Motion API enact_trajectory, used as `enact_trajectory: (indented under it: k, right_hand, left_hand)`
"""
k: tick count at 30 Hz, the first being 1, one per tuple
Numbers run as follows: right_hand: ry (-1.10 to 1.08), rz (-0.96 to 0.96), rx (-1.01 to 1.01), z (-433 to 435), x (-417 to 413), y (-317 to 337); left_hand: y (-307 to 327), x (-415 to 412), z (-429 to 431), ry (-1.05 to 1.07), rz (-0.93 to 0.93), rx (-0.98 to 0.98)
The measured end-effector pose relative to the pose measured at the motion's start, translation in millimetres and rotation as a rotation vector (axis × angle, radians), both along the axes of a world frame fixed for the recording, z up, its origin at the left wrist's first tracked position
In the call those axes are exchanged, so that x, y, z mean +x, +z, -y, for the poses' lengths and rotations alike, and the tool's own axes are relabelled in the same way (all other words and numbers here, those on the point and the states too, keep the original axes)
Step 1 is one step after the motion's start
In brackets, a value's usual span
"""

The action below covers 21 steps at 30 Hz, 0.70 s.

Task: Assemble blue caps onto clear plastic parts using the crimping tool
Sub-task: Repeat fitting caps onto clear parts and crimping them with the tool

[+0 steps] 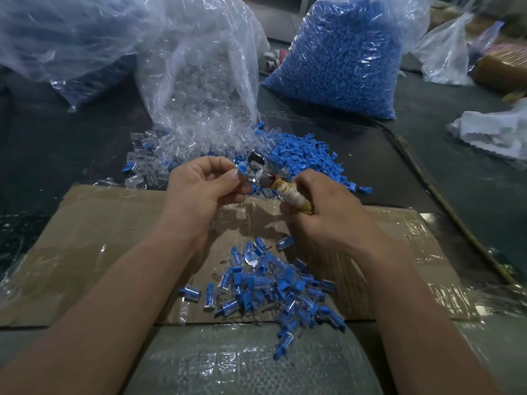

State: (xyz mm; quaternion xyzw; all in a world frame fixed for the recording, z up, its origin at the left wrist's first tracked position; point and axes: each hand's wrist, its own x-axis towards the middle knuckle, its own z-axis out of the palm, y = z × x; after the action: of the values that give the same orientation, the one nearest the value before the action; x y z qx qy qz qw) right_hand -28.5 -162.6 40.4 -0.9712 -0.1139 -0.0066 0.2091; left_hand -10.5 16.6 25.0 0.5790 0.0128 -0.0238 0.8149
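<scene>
Blue cap [241, 168] pinched in my left grip [204, 185] sits at nine o'clock of the crimping tool [265, 178] my right grip [322, 215] clasps, presumably so its jaws can press it.

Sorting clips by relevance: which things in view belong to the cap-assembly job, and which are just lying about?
Job: left hand pinching a capped part; right hand gripping the crimping tool; loose blue caps; clear parts; finished pieces on the cardboard.
Lying about: crumpled white bag; brown package.
</scene>
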Motion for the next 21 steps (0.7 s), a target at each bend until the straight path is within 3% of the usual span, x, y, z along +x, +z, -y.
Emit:
enact_trajectory:
  k: [21]
  right_hand:
    - [0.044, -0.008, 0.005, -0.7, 1.5, 1.0]
  left_hand:
    - [-0.5, -1.0, 1.5, -0.027, 0.090, 0.088]
